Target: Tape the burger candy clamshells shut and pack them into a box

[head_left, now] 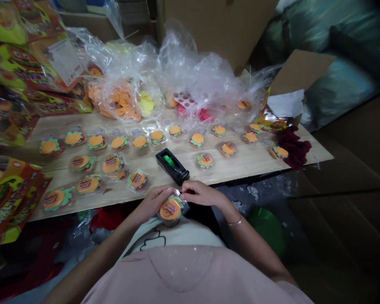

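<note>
A clear plastic pack with a gummy-like burger [171, 209] inside is held in front of my body, just off the table's near edge. My left hand [155, 202] grips its left side, with the thumb along the top. At the upper right edge of the pack, the fingers of my right hand [199, 193] are pinched together on it; whether tape lies between them is too small to see. Just beyond my hands stands a black tape dispenser [174, 168] with a green roll core. Near it sits a labelled burger pack [205, 160].
Several burger packs [140, 142] spread over the wooden table [164, 185]. Printed display boxes [12, 198] are stacked at the left. Plastic bags [114, 99] of orange and yellow pieces line the back. A dark red cloth [293, 145] and an open carton [299, 74] stand right.
</note>
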Available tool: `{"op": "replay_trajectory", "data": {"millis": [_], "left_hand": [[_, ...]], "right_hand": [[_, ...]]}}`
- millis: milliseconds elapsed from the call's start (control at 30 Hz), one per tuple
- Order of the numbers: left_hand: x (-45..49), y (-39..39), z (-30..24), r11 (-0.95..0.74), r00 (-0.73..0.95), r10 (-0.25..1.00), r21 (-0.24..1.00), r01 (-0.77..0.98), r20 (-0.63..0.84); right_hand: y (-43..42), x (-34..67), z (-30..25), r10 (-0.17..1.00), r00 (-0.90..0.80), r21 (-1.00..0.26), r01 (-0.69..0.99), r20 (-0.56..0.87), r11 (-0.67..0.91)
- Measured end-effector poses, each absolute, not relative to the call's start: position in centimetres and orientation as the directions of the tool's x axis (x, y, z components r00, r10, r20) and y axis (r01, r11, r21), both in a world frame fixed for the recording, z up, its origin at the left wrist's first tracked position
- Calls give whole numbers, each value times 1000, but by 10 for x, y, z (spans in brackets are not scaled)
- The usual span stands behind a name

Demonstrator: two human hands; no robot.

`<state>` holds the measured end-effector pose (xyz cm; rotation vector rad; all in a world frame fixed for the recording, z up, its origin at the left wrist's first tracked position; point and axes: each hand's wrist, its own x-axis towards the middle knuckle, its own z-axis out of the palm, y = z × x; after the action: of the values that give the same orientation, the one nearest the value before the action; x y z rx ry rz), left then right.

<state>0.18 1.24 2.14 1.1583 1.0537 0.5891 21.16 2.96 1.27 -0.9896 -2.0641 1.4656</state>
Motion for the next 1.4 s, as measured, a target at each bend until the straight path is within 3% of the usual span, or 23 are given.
{"op": "replay_trajectory", "data": {"millis": [100, 233, 400, 500, 567, 633, 700, 800, 900, 1033, 1233, 1400], "left_hand": [[2, 11, 20, 274, 387, 863, 944, 182, -325], [10, 4, 20, 157, 316, 922, 962, 223, -224], [34, 2, 24, 131, 343, 919, 971, 201, -195], [50, 8, 23, 200, 419, 875, 969, 145, -243], [59, 12, 21, 244, 435, 860, 963, 113, -269], [66, 16, 19, 259, 412, 867, 960, 104, -279], [71, 16, 19, 249, 394, 876, 961, 122, -277], [76, 15, 22, 200, 411, 876, 965, 167, -252], [86, 21, 27, 159, 452, 861, 967, 198, -234], [122, 48, 28, 106, 550, 802, 961, 255, -235], [179, 70, 27, -222, 506, 860, 939, 262, 62], [153, 55, 18, -142, 483, 875, 940, 310, -27]], "right_hand": [[14, 206, 20, 906, -422, -868, 439, 30, 233], [-8, 198, 22, 965, -257, -875, 451, 60, 174], [-19, 205, 4, 981, -185, -992, 118, -57, -36], [-19, 215, -12, 968, -116, -956, -171, -222, -240], [-19, 224, -18, 956, -13, -918, -277, -292, -284], [-20, 233, -17, 960, 150, -956, -209, -238, -205], [-23, 241, -8, 970, 226, -996, -16, -87, -86], [-29, 246, 6, 996, 88, -991, 135, 6, -6], [-29, 251, 9, 998, 9, -995, 79, -55, -56], [-12, 282, -13, 993, 98, -994, 72, -69, -76], [33, 367, -54, 862, 505, -910, 332, -52, -250], [72, 424, -57, 791, 609, -809, 491, 52, -324]]}}
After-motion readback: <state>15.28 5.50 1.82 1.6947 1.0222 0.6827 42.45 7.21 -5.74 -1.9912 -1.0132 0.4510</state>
